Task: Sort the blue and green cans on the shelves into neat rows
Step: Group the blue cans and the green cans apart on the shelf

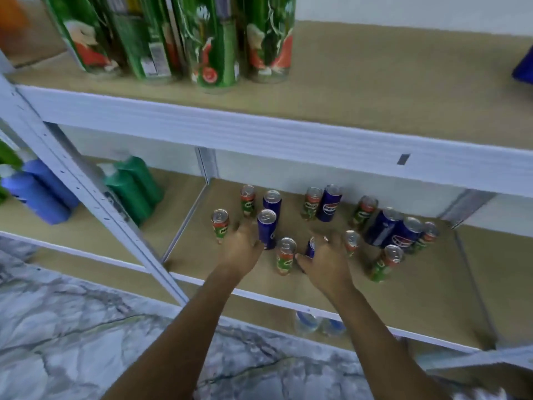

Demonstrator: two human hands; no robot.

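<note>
Several blue cans and green cans stand mixed on the middle shelf (pixel 418 287). My left hand (pixel 243 246) reaches in and touches the side of a blue can (pixel 266 226); how its fingers lie around the can is hidden. My right hand (pixel 324 261) grips a second blue can (pixel 310 247), mostly hidden behind its fingers. Between the hands stands a green can (pixel 285 255). Another green can (pixel 220 225) stands left of my left hand. More blue cans (pixel 399 230) and green cans (pixel 385 262) cluster to the right.
Tall green cans (pixel 213 39) stand on the upper shelf (pixel 375 82). Green bottles (pixel 132 189) and blue bottles (pixel 43 194) fill the left bay behind a white upright post (pixel 95 197). Water bottles (pixel 308 323) sit on the lowest shelf. Marble floor lies below.
</note>
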